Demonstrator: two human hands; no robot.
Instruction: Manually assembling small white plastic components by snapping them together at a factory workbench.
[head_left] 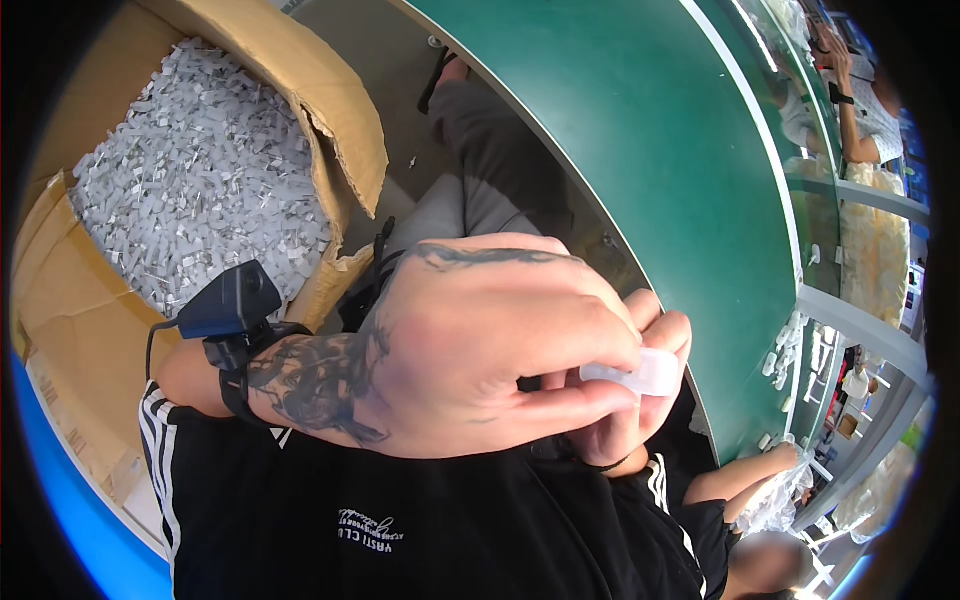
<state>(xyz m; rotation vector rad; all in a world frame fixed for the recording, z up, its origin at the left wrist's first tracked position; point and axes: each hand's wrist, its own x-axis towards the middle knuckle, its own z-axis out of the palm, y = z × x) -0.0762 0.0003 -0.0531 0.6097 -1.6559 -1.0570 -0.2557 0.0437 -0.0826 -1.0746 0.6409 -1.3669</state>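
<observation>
In front of my chest, my two hands meet over a small translucent white plastic piece (655, 373). My left hand (490, 340), back turned up, is closed and pinches one end of the piece between thumb and forefinger. Partly behind it, my right hand (627, 432) is closed too, its curled fingers around the other end. Much of the right palm is hidden by the left hand. A small black camera (235, 298) is strapped to my left wrist, with a cable running from it.
At left stands an open cardboard box (345, 125) filled with many small whitish plastic pieces (210, 170). A green conveyor-like table (650, 120) curves along the right, with several white pieces (783, 350) near its far edge. Co-workers' arms (745, 475) show at the right.
</observation>
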